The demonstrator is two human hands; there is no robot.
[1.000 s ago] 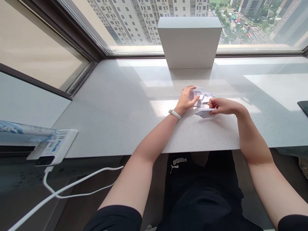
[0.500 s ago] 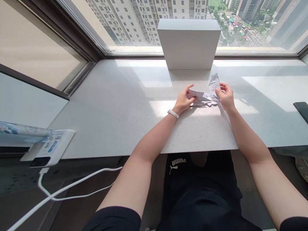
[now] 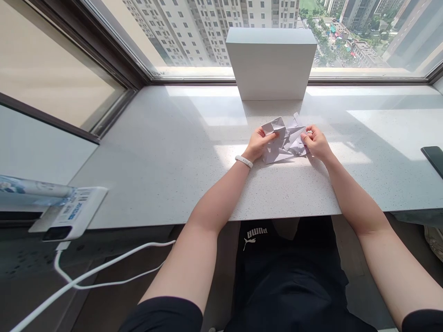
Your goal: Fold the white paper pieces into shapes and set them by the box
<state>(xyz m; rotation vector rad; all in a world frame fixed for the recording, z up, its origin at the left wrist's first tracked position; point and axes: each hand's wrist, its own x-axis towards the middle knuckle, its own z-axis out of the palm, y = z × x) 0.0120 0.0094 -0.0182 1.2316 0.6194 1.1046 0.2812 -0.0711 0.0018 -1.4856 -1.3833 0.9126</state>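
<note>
Between my two hands is a bunch of creased white paper, with folded flaps and pointed corners facing different ways. My left hand pinches its left side, thumb laid across the top. At the right edge my right hand grips the paper between thumb and fingers. Whether this is one sheet or several pieces I cannot tell. The paper is held low over the white speckled counter, and its lower part seems close to the surface. A white band circles my left wrist.
A large white box stands upright behind the paper, against the window. A dark phone lies at the counter's right edge. On the left, a white device with a plugged-in white cable sits at the counter's edge.
The paper has been turned and spread wider, with more of its folded faces showing. My right hand has moved a little left and down; my left hand has shifted slightly left.
</note>
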